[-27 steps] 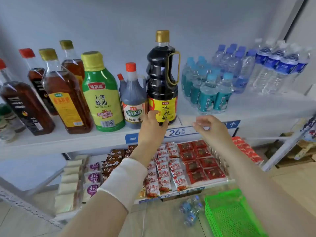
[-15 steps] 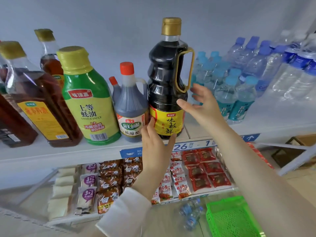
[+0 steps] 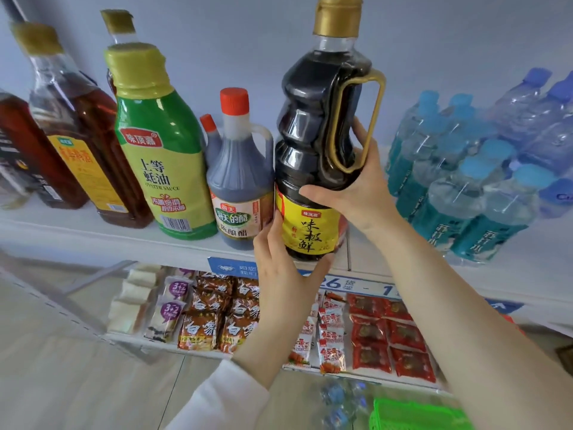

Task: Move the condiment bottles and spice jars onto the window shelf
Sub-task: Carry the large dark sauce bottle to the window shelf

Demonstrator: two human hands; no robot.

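A tall dark soy sauce bottle (image 3: 313, 125) with a gold cap, gold handle and yellow label stands on the white shelf (image 3: 93, 240). My right hand (image 3: 359, 184) grips its body just below the handle, thumb across the front. My left hand (image 3: 279, 265) cups the bottle's lower left side and base. Left of it stand a grey vinegar bottle (image 3: 238, 178) with a red cap, a green oyster sauce bottle (image 3: 158, 144) and several amber oil bottles (image 3: 77, 128).
Packs of blue-capped water bottles (image 3: 483, 169) fill the shelf to the right. A lower shelf holds snack packets (image 3: 378, 330). A green plastic basket (image 3: 415, 414) lies on the floor at the lower right.
My right hand moved in from the right and closed round the soy sauce bottle below its handle. My left hand slid under its base. The view came closer.
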